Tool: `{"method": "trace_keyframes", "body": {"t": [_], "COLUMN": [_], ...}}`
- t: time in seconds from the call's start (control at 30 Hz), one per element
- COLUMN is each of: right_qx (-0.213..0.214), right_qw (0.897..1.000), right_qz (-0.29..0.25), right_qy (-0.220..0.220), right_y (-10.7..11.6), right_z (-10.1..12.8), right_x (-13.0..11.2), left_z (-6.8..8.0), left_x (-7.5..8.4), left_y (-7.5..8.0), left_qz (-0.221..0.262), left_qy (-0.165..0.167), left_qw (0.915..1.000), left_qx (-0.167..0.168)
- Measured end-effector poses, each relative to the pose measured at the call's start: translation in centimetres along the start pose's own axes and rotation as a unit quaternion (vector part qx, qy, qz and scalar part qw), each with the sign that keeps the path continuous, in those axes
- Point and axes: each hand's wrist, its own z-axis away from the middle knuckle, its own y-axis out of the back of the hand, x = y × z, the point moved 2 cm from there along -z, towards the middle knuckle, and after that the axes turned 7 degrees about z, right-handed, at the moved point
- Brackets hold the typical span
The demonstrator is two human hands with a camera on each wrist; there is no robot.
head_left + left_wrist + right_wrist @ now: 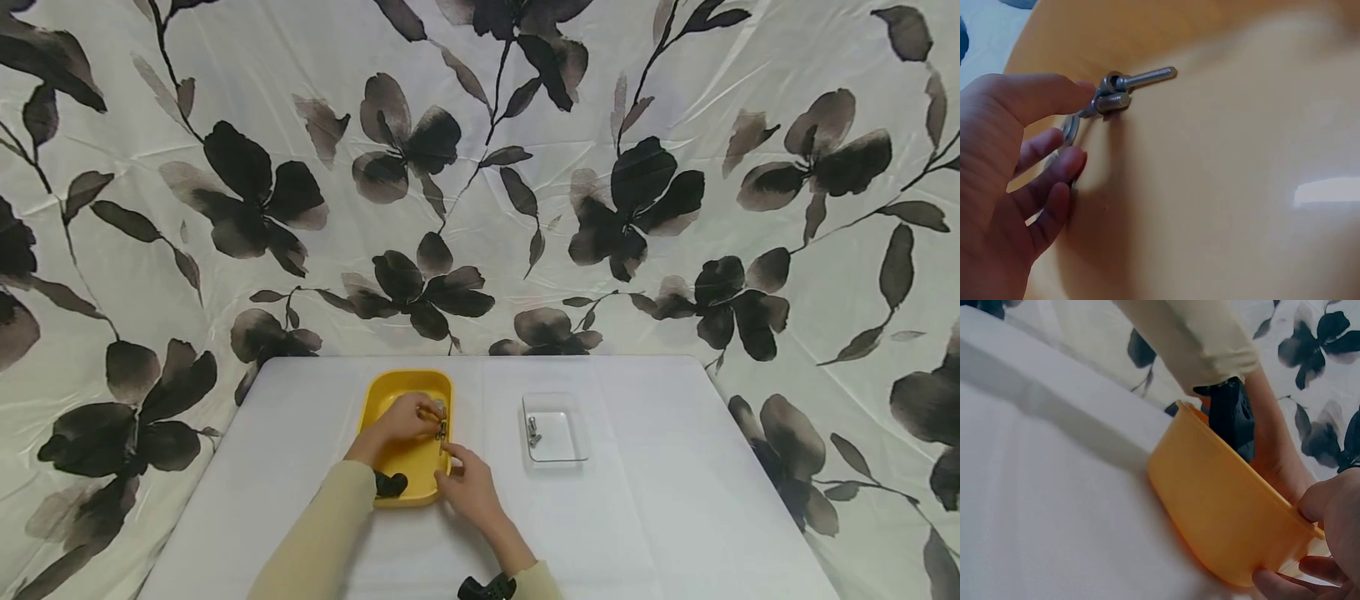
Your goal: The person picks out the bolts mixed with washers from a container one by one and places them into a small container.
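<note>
A yellow plastic tray stands on the table, with several metal bolts along its right inner side. My left hand reaches into it, the thumb tip right at a cluster of bolts in the left wrist view. One bolt there points away from the cluster. A ring-shaped metal piece shows beside the lower fingertips; I cannot tell whether the fingers pinch anything. My right hand holds the tray's right side, a digit over the rim and other fingertips against the outer wall.
To the right on the white table stands a small clear box, with a few metal bolts at its left side. A floral cloth hangs behind the table. Black bands are worn on both wrists.
</note>
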Motion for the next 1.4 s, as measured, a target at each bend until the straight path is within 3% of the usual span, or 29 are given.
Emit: {"method": "trace_keyframes", "body": {"t": [0.17, 0.4, 0.63, 0.93, 1.1, 1.4], "right_qx": [0.000, -0.005, -0.002, -0.005, 0.000, 0.002], "right_qw": [1.000, 1.000, 1.000, 1.000, 1.000, 1.000], "right_qz": [0.007, 0.007, -0.001, -0.003, 0.010, 0.017], "right_qy": [-0.002, -0.011, -0.007, -0.009, -0.007, -0.009], "right_y": [0.0, 0.0, 0.2, -0.1, -0.1, -0.1], "right_z": [0.1, 0.1, 0.0, 0.0, 0.0, -0.1], "right_x": [0.0, 0.0, -0.1, 0.2, 0.3, 0.4], "left_z": [-0.1, 0.1, 0.3, 1.0, 1.1, 1.1], "left_x": [0.2, 0.6, 1.2, 0.8, 0.2, 1.2], "left_y": [0.1, 0.1, 0.2, 0.4, 0.5, 1.2], "left_qz": [-0.043, -0.075, -0.094, -0.080, -0.063, -0.040], "left_qy": [-0.018, 0.019, 0.031, 0.052, 0.044, 0.038], "left_qw": [0.9988, 0.9966, 0.9944, 0.9950, 0.9967, 0.9981], "left_qx": [-0.016, -0.029, -0.037, -0.030, -0.024, -0.029]}}
